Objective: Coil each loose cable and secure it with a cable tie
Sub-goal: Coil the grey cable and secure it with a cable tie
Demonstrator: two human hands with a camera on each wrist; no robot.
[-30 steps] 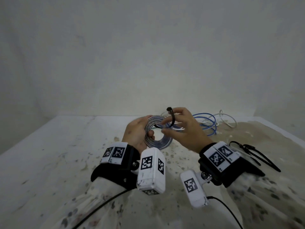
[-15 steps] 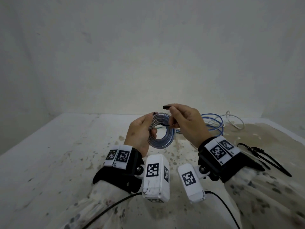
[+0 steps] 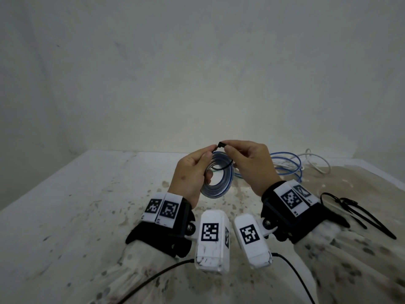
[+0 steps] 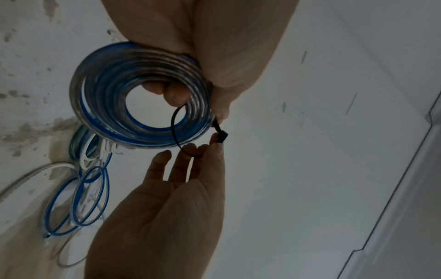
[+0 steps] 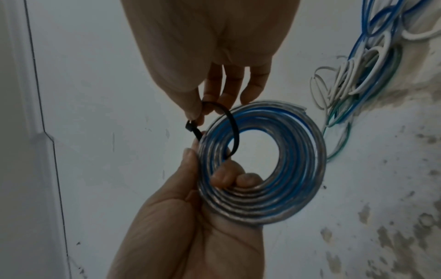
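Note:
A coiled clear-and-blue cable [image 3: 219, 185] is held upright above the table. My left hand [image 3: 205, 160] grips its left side, fingers curled through the centre hole, as the right wrist view shows with the coil [image 5: 274, 188]. A black cable tie [image 3: 222, 167] loops through the coil and round its windings. My right hand [image 3: 232, 150] pinches the tie's head [image 3: 221, 144] just above the coil, close to my left thumb tip. In the left wrist view the tie [image 4: 175, 128] runs across the coil [image 4: 114, 85] to the head [image 4: 222, 136].
Loose blue and white cables [image 3: 293, 165] lie tangled at the back right of the stained white table [image 3: 87, 205]. Several spare black cable ties [image 3: 352, 210] lie at the right, beside my right wrist. A pale wall stands right behind the table.
Both hands have lifted the coil higher. My right hand has brought the tie's head over the top of the coil to meet my left thumb, closing the loop.

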